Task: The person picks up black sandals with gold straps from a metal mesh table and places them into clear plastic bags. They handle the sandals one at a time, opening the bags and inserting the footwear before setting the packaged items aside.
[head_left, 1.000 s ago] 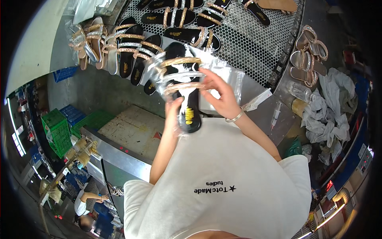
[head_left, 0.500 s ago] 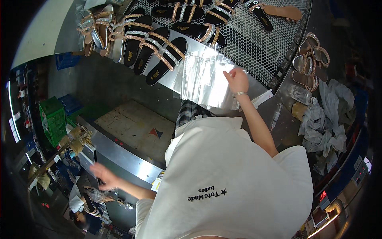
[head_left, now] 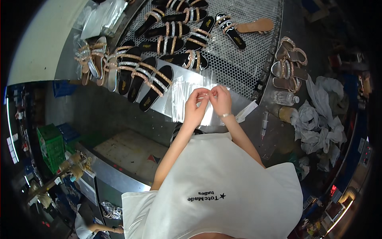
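My left hand (head_left: 195, 106) and my right hand (head_left: 221, 100) meet fingertip to fingertip over a stack of clear plastic bags (head_left: 180, 95) at the near edge of the metal table (head_left: 242, 63). Both pinch the edge of the top bag. Just left of the bags lie black sandals with glittery straps (head_left: 153, 85) in a row. More black sandals (head_left: 179, 36) lie on the perforated surface behind.
Silver and rose sandals (head_left: 288, 63) sit at the table's right, with a plastic bottle (head_left: 284, 97) and white rags (head_left: 318, 115) nearby. More clear bags (head_left: 101, 16) lie far left. A green crate (head_left: 51, 143) stands below left. Another person (head_left: 91, 228) is at the lower left.
A second ago both hands held a bagged black sandal. The left hand then swung down to the left and came back without it; now both hands pinch the top bag.
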A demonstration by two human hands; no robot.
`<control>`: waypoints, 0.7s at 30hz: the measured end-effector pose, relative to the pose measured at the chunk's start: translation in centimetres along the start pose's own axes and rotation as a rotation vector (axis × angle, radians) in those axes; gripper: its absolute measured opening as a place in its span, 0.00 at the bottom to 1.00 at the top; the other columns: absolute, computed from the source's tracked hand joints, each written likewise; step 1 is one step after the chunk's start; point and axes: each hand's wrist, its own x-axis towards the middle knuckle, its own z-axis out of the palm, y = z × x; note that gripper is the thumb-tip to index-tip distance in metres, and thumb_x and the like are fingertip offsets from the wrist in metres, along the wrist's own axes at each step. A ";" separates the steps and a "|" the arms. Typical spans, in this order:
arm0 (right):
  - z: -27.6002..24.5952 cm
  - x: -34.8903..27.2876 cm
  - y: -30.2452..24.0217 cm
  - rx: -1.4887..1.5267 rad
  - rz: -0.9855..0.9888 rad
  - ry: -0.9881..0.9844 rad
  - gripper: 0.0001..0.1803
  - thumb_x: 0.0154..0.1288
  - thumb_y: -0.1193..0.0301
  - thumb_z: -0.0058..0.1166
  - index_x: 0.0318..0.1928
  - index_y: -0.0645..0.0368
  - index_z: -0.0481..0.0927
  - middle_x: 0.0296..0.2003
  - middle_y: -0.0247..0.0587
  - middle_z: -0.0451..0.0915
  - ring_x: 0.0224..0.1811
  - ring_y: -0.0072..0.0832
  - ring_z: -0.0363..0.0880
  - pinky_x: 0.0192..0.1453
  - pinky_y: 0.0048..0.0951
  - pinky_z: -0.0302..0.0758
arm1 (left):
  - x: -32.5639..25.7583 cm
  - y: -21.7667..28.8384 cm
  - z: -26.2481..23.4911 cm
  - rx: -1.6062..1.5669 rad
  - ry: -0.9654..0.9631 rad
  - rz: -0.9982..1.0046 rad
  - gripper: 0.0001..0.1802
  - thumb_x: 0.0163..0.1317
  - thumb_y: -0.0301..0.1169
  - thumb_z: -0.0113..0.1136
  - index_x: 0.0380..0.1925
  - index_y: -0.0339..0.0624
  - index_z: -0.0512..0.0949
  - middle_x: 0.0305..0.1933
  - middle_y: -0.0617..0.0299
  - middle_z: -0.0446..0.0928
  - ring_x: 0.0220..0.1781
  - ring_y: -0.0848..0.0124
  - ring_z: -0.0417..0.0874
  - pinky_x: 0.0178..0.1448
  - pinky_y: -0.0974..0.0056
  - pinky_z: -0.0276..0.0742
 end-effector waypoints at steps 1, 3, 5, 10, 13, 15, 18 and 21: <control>-1.3 -0.2 -1.0 0.045 -0.073 0.015 0.07 0.50 0.68 0.58 0.25 0.58 0.76 0.24 0.37 0.74 0.33 0.36 0.72 0.39 0.36 0.66 | 0.1 -0.1 0.2 0.006 0.009 -0.024 0.13 0.64 0.28 0.52 0.48 0.39 0.70 0.46 0.62 0.74 0.50 0.74 0.74 0.54 0.70 0.69; -3.2 -0.7 -3.3 0.113 -0.172 0.005 0.07 0.49 0.70 0.58 0.26 0.58 0.75 0.26 0.36 0.74 0.35 0.35 0.71 0.41 0.35 0.66 | 0.3 -0.6 0.3 -0.139 -0.005 -0.094 0.14 0.64 0.29 0.53 0.49 0.40 0.69 0.46 0.61 0.73 0.50 0.73 0.74 0.53 0.69 0.70; -4.2 -1.2 -5.2 0.152 -0.218 -0.040 0.08 0.49 0.72 0.59 0.29 0.60 0.75 0.29 0.37 0.74 0.38 0.35 0.71 0.43 0.36 0.66 | 0.0 0.3 0.7 -0.458 -0.042 -0.248 0.16 0.64 0.32 0.54 0.49 0.37 0.68 0.46 0.58 0.73 0.50 0.73 0.75 0.51 0.69 0.73; -4.5 -1.2 -4.5 0.565 -0.120 -0.272 0.13 0.48 0.73 0.63 0.36 0.61 0.79 0.38 0.37 0.78 0.40 0.30 0.74 0.45 0.29 0.71 | -0.5 -0.2 -1.7 -0.477 -0.088 -0.282 0.15 0.65 0.31 0.52 0.47 0.31 0.70 0.42 0.54 0.77 0.42 0.70 0.80 0.46 0.68 0.78; -3.4 -1.0 -3.4 0.687 -0.004 -0.089 0.12 0.49 0.72 0.64 0.35 0.59 0.79 0.36 0.38 0.78 0.31 0.26 0.74 0.39 0.26 0.72 | -0.8 -1.0 -4.0 -0.393 0.013 -0.321 0.11 0.66 0.29 0.48 0.43 0.31 0.73 0.41 0.51 0.79 0.40 0.67 0.82 0.44 0.66 0.81; -3.4 -1.1 -4.0 0.541 0.014 -0.151 0.14 0.48 0.70 0.65 0.36 0.59 0.78 0.34 0.37 0.78 0.30 0.26 0.73 0.38 0.26 0.71 | -0.9 -1.0 -4.5 -0.440 0.008 -0.369 0.12 0.67 0.29 0.48 0.44 0.31 0.72 0.41 0.50 0.79 0.39 0.66 0.83 0.44 0.65 0.81; -2.2 -1.4 -4.9 0.427 0.021 -0.250 0.17 0.46 0.68 0.68 0.36 0.58 0.77 0.32 0.35 0.77 0.30 0.25 0.72 0.36 0.25 0.71 | -1.2 -1.6 -4.9 -0.407 0.044 -0.366 0.10 0.66 0.31 0.50 0.38 0.35 0.73 0.36 0.53 0.80 0.36 0.68 0.83 0.41 0.67 0.80; -0.4 -1.6 -4.3 0.503 0.022 -0.352 0.19 0.44 0.67 0.70 0.36 0.58 0.78 0.30 0.32 0.77 0.29 0.22 0.72 0.36 0.23 0.70 | -1.2 -3.5 -5.1 -0.513 0.144 -0.326 0.06 0.64 0.30 0.55 0.30 0.40 0.72 0.32 0.57 0.80 0.33 0.71 0.82 0.37 0.70 0.77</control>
